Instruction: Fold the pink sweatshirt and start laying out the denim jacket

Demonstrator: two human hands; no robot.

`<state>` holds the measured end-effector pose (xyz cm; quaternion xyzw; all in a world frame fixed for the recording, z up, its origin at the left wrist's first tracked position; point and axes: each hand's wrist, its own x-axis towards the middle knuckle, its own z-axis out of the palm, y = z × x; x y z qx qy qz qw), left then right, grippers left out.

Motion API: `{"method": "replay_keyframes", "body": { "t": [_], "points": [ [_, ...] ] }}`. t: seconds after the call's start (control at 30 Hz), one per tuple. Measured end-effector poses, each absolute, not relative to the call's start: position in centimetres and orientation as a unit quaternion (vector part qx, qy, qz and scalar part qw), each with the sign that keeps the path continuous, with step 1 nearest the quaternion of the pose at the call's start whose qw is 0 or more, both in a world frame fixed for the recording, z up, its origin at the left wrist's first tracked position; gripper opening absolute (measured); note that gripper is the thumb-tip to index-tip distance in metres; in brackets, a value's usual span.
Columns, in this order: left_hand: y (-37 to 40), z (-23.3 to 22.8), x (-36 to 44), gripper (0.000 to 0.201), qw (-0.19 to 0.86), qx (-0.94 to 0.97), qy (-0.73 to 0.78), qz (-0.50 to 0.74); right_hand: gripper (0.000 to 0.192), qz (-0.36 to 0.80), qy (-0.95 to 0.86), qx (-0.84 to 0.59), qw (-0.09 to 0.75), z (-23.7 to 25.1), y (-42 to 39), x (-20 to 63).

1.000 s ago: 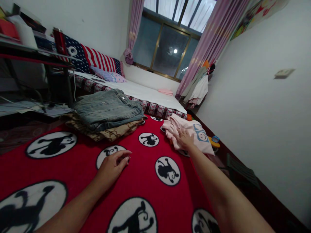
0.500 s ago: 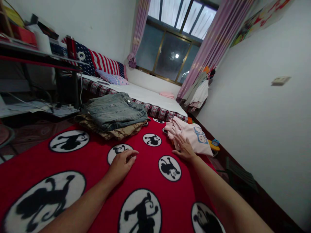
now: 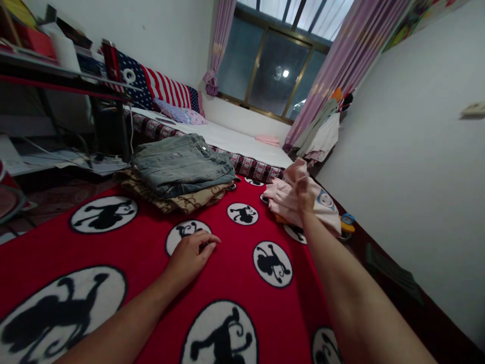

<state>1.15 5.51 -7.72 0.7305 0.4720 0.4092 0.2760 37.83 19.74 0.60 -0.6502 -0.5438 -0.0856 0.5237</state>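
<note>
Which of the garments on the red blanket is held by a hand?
The pink garment, gripped by the right hand; the denim and beige ones lie stacked, untouched.

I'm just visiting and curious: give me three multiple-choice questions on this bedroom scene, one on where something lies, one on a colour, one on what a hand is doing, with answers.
1. Where does the folded denim garment lie?
A. on the tan patterned garment
B. on the white mattress
C. under the desk

2. What colour is the blanket with the monkey circles?
A. blue
B. red
C. green

3. What is the right hand doing?
A. lying flat on the blanket
B. gripping the pink garment
C. touching the curtain

Answers:
1 A, the denim is stacked on the tan fabric.
2 B, its ground is red around the white circles.
3 B, the fingers close on bunched pink cloth, while the left hand rests on the blanket.
</note>
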Motion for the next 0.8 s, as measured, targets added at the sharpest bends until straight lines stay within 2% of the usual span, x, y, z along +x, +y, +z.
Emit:
{"method": "replay_keyframes", "body": {
  "t": [0.03,0.1,0.2,0.4,0.57,0.67,0.8],
  "points": [
    [5.5,-7.8,1.1,0.027,0.277,0.73,0.47,0.411,0.041,-0.086,-0.573,-0.658,0.482,-0.9,19.3,37.2],
    [5.6,-7.9,1.1,0.027,0.277,0.732,0.466,0.413,0.042,-0.13,-0.631,-0.685,0.339,-3.6,18.3,36.1],
    [5.6,-8.0,1.1,0.027,0.273,0.733,0.468,0.412,0.05,-0.182,-0.664,-0.709,0.153,-4.8,17.2,35.6],
    [5.6,-7.8,1.1,0.028,0.273,0.731,0.475,0.407,0.055,-0.253,-0.679,-0.675,0.14,-3.7,15.9,34.9],
    [5.9,-7.7,1.0,0.03,0.269,0.731,0.471,0.414,0.064,-0.159,-0.669,-0.724,0.056,-5.8,15.2,33.0],
    [6.0,-7.8,0.9,0.03,0.264,0.733,0.466,0.419,0.066,-0.141,-0.662,-0.733,0.066,-6.4,14.3,31.6],
    [5.6,-7.8,0.9,0.029,0.262,0.735,0.456,0.428,0.057,-0.11,-0.676,-0.725,0.072,-7.1,11.9,30.4]
  ]
}}
